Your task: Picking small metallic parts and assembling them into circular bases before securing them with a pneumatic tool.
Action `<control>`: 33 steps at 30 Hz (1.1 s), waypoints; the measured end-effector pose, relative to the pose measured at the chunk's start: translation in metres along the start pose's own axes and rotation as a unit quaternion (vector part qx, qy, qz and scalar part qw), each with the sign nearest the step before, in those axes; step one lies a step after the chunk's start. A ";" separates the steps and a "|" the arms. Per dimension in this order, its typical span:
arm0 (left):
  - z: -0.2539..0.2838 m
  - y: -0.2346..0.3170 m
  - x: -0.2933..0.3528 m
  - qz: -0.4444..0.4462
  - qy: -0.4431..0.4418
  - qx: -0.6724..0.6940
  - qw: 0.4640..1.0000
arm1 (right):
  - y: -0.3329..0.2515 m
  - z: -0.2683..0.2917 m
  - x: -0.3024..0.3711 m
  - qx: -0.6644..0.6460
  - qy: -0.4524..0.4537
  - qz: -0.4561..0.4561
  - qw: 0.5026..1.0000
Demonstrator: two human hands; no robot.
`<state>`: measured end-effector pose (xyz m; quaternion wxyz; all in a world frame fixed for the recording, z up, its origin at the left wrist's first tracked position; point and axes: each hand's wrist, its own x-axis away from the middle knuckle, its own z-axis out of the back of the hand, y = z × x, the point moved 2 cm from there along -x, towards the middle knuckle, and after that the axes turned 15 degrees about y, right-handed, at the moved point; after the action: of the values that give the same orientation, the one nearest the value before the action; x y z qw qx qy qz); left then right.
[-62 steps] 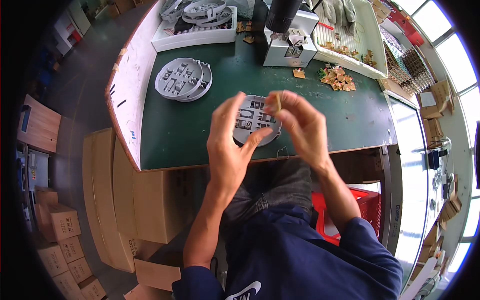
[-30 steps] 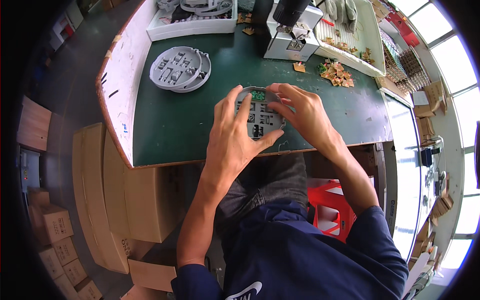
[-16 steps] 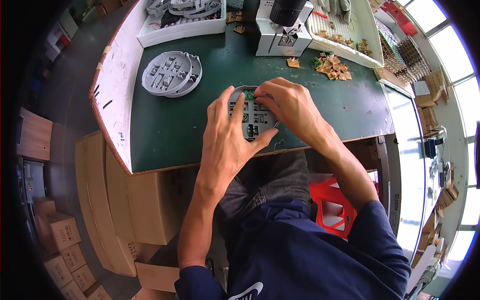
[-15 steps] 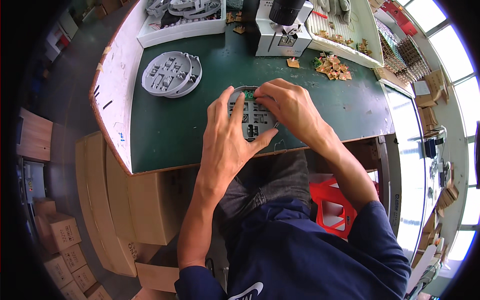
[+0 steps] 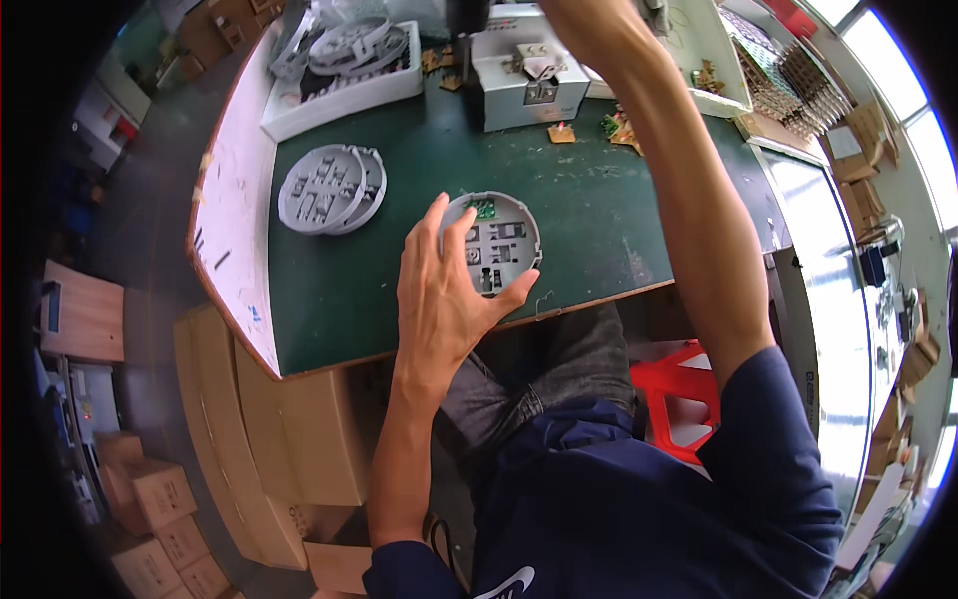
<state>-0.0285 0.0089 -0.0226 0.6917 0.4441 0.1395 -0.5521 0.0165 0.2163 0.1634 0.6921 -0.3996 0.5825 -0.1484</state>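
On the green bench in front of me lies a round grey plastic housing (image 5: 506,256) with a raised rim and several cut-outs. Inside its far edge sits a small green circuit board (image 5: 483,209). My left hand (image 5: 439,285) grips the housing's rim, its fingers along the left side and its thumb at the near right. My right arm stretches far forward, and my right hand (image 5: 584,20) is at the top edge of the picture, its fingers cut off. Near that hand is a white screw-feeder-like box (image 5: 529,95). A black cylindrical object (image 5: 466,14) shows blurred beside it.
Two similar grey housings (image 5: 332,190) lie stacked at the left. Behind them stands a white foam tray (image 5: 344,105) of grey plastic parts. Small tan circuit pieces (image 5: 624,132) lie beyond the housing, near another white tray (image 5: 718,95). A white partition (image 5: 235,220) edges the bench.
My right hand has left the housing and reached far forward to the top edge. My left hand still holds the housing. The black cylindrical object now appears farther left, and the whole view has shifted.
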 end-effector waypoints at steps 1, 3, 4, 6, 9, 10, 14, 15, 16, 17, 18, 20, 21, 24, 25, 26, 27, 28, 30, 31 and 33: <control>0.001 -0.002 0.002 0.015 -0.002 -0.001 1.000 | -0.001 -0.007 -0.014 0.014 -0.094 -0.026 0.995; 0.003 -0.001 0.003 0.010 -0.011 -0.003 1.000 | 0.009 -0.027 -0.025 -0.090 -0.107 -0.037 0.989; 0.002 -0.001 0.002 0.016 -0.015 -0.002 1.000 | 0.012 -0.022 -0.029 -0.059 -0.091 -0.030 0.994; 0.003 -0.001 0.002 0.022 -0.019 0.000 1.000 | 0.015 -0.011 -0.025 -0.059 -0.060 0.014 0.996; 0.005 -0.005 0.004 0.026 -0.021 -0.011 0.999 | 0.018 -0.001 -0.012 -0.265 0.026 -0.040 0.963; 0.003 -0.001 0.000 0.017 -0.019 -0.005 1.000 | 0.014 0.019 -0.011 -0.221 0.050 -0.047 0.973; 0.004 -0.003 0.002 0.012 -0.013 -0.015 1.000 | 0.019 0.037 -0.010 -0.107 0.046 -0.002 0.993; 0.004 -0.002 0.002 0.011 -0.014 -0.014 1.000 | 0.023 0.036 -0.008 -0.108 0.090 0.002 0.990; 0.004 -0.002 0.002 0.019 -0.018 -0.012 1.000 | 0.025 0.036 -0.009 -0.109 0.134 0.006 0.985; 0.004 -0.002 0.002 0.027 -0.021 -0.011 0.999 | 0.026 0.036 -0.011 -0.089 0.128 -0.019 0.988; 0.003 -0.002 0.001 0.026 -0.023 -0.012 0.999 | 0.033 0.038 -0.015 -0.090 0.129 -0.019 0.987; 0.003 0.001 0.001 0.025 -0.026 -0.013 0.999 | 0.048 0.038 -0.018 -0.046 0.071 0.001 0.996; 0.002 0.001 0.000 0.024 -0.029 -0.014 0.999 | 0.058 0.040 -0.018 -0.021 0.071 -0.026 0.997; 0.004 0.000 0.000 0.024 -0.031 -0.023 0.999 | 0.053 0.041 -0.014 -0.008 0.069 -0.029 0.997; 0.004 -0.001 0.001 0.016 -0.025 -0.024 0.999 | 0.042 0.036 -0.006 -0.037 0.092 -0.056 0.993; 0.004 -0.001 0.001 0.007 -0.020 -0.024 0.999 | 0.040 0.034 0.002 -0.051 0.082 -0.065 0.993; 0.004 -0.002 0.002 0.010 -0.021 -0.029 0.999 | 0.038 0.034 0.009 -0.065 0.072 -0.075 0.992; 0.003 -0.001 0.001 0.007 -0.022 -0.027 0.999 | 0.032 0.040 0.017 -0.026 0.047 -0.075 0.996; 0.003 -0.001 0.001 0.008 -0.026 -0.027 0.999 | 0.008 0.025 0.044 -0.123 0.058 -0.113 0.984; 0.003 0.000 0.001 0.008 -0.022 -0.021 1.000 | 0.005 0.022 0.053 -0.145 0.031 -0.109 0.983; 0.004 -0.001 0.001 0.010 -0.020 -0.017 1.000 | 0.007 0.012 0.067 -0.177 -0.029 -0.133 0.975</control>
<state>-0.0298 0.0055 -0.0215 0.7071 0.4224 0.1305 -0.5518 0.0442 0.1806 0.1122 0.6013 -0.5936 0.5207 -0.1222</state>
